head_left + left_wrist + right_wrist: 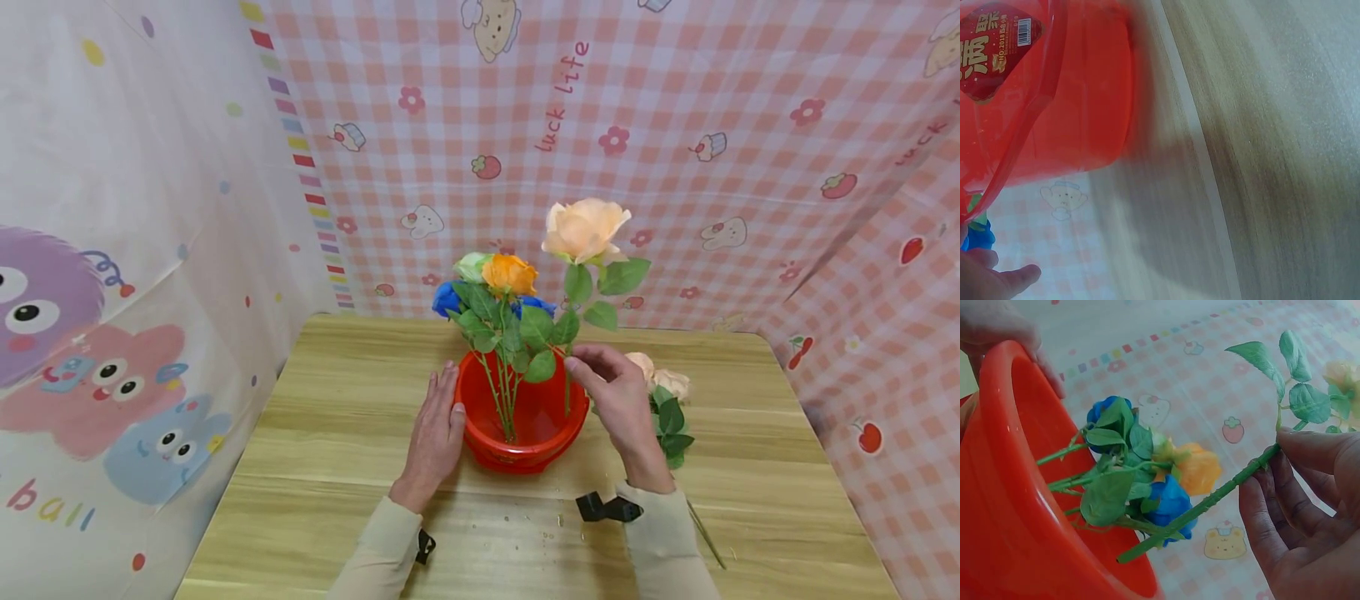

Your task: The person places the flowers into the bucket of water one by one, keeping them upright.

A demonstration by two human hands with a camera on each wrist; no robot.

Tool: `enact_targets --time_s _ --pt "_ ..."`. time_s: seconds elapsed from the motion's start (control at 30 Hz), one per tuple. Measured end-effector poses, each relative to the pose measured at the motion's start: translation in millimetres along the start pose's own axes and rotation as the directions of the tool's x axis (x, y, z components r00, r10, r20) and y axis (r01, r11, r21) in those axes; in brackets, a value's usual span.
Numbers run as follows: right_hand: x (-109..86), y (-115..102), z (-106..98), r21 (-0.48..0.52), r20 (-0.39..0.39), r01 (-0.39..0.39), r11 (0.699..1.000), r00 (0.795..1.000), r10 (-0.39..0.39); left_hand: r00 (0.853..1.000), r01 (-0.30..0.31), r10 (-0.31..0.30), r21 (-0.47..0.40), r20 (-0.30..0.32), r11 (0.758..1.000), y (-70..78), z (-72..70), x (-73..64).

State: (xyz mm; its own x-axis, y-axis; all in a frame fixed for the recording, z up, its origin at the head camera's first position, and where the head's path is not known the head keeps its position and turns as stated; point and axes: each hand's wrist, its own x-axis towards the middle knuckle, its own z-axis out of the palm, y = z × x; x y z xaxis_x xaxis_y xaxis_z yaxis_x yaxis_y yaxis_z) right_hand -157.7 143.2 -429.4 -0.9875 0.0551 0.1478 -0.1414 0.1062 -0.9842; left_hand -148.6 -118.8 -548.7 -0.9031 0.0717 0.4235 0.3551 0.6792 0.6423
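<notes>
A red plastic bucket [525, 454] stands on the table, its label showing in the left wrist view. Inside it lean several artificial roses: an orange rose [510, 274], a pale green one [472, 267] and blue roses [447, 299]. My left hand [437, 429] rests against the bucket's left side with its fingers extended. Between thumb and fingers, my right hand [618, 400] pinches the green stem [1210, 500] of a peach rose [587, 230]. That bloom rises above the others, and the stem's cut end hangs over the bucket's opening.
More peach roses [670, 382] lie on the table [337, 417] to the right, partly behind my right forearm, with a stem [707, 533] reaching toward the front. Water drops [560, 520] dot the wood before the bucket. Black straps [609, 507] hang at both wrists. Patterned cloth hangs around the table.
</notes>
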Motion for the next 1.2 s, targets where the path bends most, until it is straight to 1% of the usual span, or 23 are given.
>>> enact_targets --time_s 0.17,0.23,0.37,0.5,0.7,0.9,1.0,1.2 --pt "3.2 1 8 0.008 0.04 0.011 1.0 0.999 -0.011 1.0 0.0 0.0 0.001 -0.002 1.0 -0.1 -0.4 -0.1" --pt "4.0 3 11 -0.008 0.053 0.022 1.0 0.998 -0.021 1.0 0.003 -0.003 0.001 -0.001 1.0 -0.1 -0.3 -0.2" --pt "5.1 12 15 -0.083 0.074 0.037 0.996 0.997 -0.031 1.0 0.011 -0.011 -0.003 0.002 1.0 0.1 -0.2 -0.3" --pt "5.7 21 19 -0.177 0.09 0.051 0.983 0.995 -0.035 1.0 0.013 -0.013 -0.005 0.004 1.0 0.6 -0.2 -0.6" --pt "7.4 29 26 -0.278 0.11 0.085 0.957 0.992 -0.056 1.0 0.013 -0.013 -0.012 0.002 1.0 0.4 -0.1 -0.7" --pt "12.1 33 31 -0.35 0.151 0.098 0.931 0.987 -0.047 1.0 0.004 -0.004 -0.011 -0.003 1.0 -0.9 0.6 -0.3" --pt "16.1 34 33 -0.399 0.186 0.116 0.91 0.982 -0.044 1.0 -0.001 0.001 -0.01 -0.006 1.0 -1.1 0.6 -0.3" --pt "21.1 34 38 -0.491 0.246 0.147 0.858 0.969 -0.025 1.0 0.028 -0.028 -0.006 0.014 1.0 0.6 0.0 0.0"
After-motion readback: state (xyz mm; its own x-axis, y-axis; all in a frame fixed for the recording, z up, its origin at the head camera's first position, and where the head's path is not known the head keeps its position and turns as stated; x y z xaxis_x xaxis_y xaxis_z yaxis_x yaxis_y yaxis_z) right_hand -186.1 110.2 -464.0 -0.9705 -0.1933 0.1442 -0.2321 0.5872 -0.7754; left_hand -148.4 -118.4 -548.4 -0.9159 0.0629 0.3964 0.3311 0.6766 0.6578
